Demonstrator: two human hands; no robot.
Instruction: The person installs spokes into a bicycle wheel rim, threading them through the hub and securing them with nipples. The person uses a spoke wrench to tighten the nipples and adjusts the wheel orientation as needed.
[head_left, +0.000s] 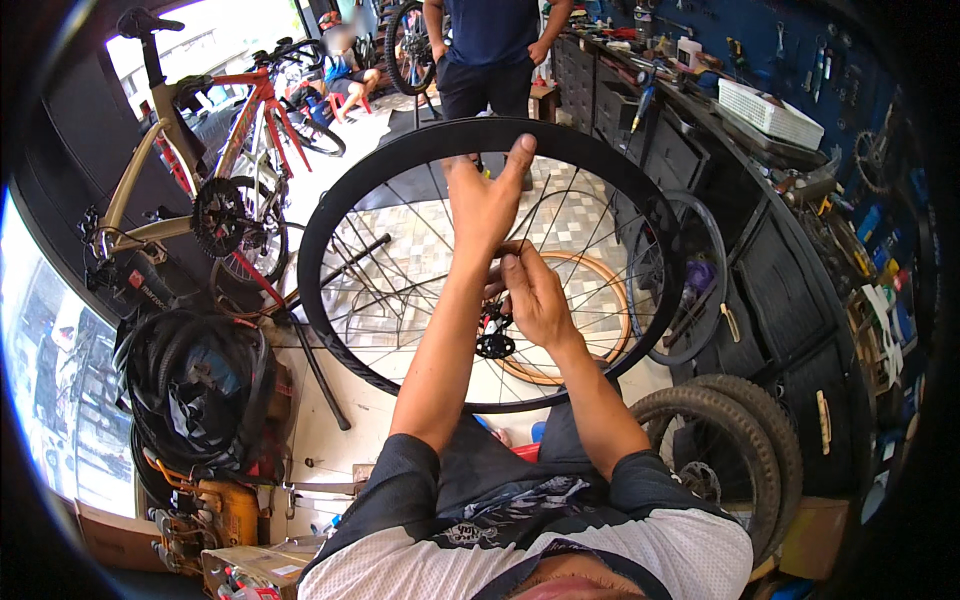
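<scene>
— What is the left hand (487, 200) doing?

— It reaches up inside the bicycle wheel (400, 180), fingers stretched open, with one fingertip resting on the inner side of the black rim at the top. It grips nothing that I can see; the palm just lies among the spokes (420, 250).

— And the right hand (533, 297)?

— Its fingers are pinched together on something small near the left wrist, just above the hub (494, 345). Whether that is a spoke or a little tool, I cannot tell. The two hands touch, or nearly so.

— Where is the wheel itself?

— Held upright in front of the person's chest, above the tiled floor (400, 215).

— Anything close by?

— A tan-walled wheel (600, 290) lies behind it, knobby tires (740, 440) lean at the right by a workbench (700, 130), and another person (490, 50) stands beyond.
</scene>
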